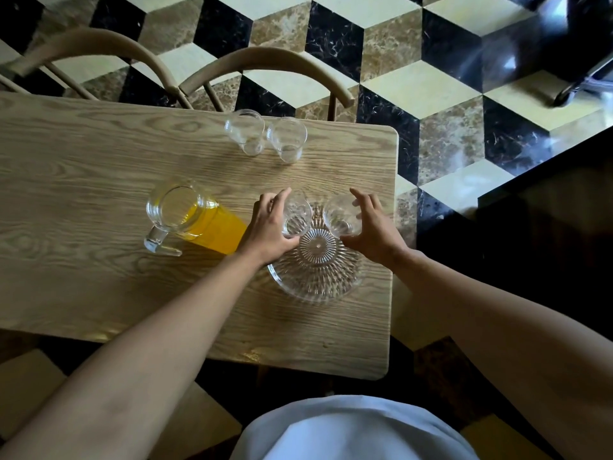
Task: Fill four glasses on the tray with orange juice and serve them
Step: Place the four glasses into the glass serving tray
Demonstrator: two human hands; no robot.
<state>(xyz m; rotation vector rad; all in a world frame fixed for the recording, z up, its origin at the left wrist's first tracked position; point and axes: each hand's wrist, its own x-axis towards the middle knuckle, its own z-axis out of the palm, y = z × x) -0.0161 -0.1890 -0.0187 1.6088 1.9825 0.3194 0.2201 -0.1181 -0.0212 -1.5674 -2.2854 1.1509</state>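
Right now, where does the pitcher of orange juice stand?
In the head view the pitcher of orange juice stands on the wooden table, just left of the left hand and the glass tray.

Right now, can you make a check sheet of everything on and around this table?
Surface: wooden table, dry, no spills seen.
Job's things: glass tray; two empty glasses on it; two empty glasses off the tray, farther back; jug of orange juice left of the tray.
Clutter: nothing seen.
Grips: left hand curled round the left tray glass; right hand curled round the right tray glass.
Cables: nothing seen.
Surroundings: two chairs behind the table, patterned tile floor.
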